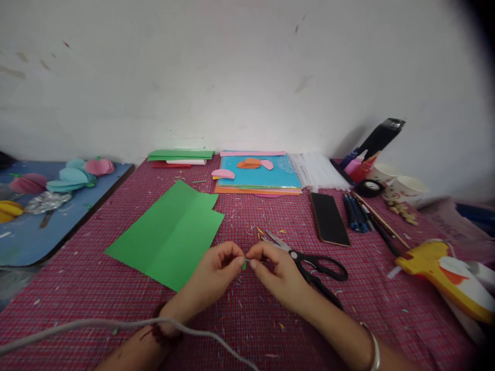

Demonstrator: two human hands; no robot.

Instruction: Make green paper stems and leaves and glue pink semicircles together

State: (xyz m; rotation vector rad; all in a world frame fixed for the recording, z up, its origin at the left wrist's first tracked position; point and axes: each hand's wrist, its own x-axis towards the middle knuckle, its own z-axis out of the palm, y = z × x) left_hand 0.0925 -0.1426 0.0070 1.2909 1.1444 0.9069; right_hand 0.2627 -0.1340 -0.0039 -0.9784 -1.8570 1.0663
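My left hand (216, 270) and my right hand (276, 273) meet above the red checked tablecloth (247, 330), fingertips pinched together on a tiny green paper piece (244, 264). Both hands are closed around it. A creased green paper sheet (170, 232) lies just left of my left hand. Black-handled scissors (309, 263) lie on the cloth beside my right hand, partly under it.
A stack of coloured paper (257, 178) with pink and orange cutouts sits at the back, with green sheets (181, 154) to its left. A dark phone (329, 218), pens (356, 212), a yellow glue gun (444, 273), paper cups (406, 186) and folded paper shapes (73, 178) surround it. A grey cord (127, 325) crosses my left wrist.
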